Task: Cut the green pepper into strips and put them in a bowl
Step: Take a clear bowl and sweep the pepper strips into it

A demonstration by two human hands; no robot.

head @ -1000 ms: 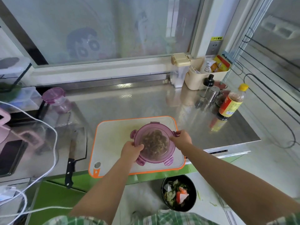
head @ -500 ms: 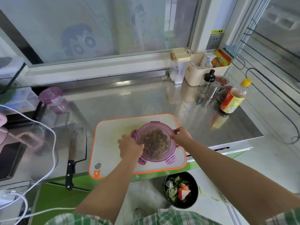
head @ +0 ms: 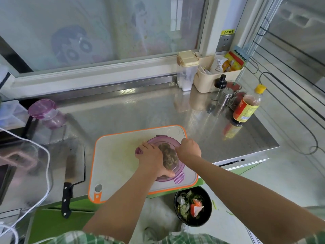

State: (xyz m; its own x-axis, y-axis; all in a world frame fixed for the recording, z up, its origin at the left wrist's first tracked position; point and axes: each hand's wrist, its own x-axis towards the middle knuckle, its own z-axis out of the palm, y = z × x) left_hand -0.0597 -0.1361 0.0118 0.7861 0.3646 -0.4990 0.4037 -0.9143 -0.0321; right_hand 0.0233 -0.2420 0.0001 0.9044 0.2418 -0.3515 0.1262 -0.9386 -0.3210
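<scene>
A round purple container (head: 177, 170) with a clear purple lid stands on the white, orange-edged cutting board (head: 116, 159). Dark green pepper strips (head: 168, 154) show through the lid. My left hand (head: 152, 159) lies flat on the lid's left half and presses it, thumb near the front clip. My right hand (head: 189, 148) is curled at the container's right rim, where it hides the side clip. A cleaver (head: 71, 175) with a black handle lies on the steel counter left of the board, its handle over the front edge.
A second purple-lidded container (head: 45, 113) stands at the back left. Sauce bottle (head: 246, 108), shakers and a cream caddy (head: 211, 81) crowd the back right corner. A black bowl of scraps (head: 193, 206) sits on the floor below the counter edge. A white cable (head: 47, 173) loops at left.
My left hand moved from the container's left side up onto the lid and now presses it. My right hand stays at the right rim.
</scene>
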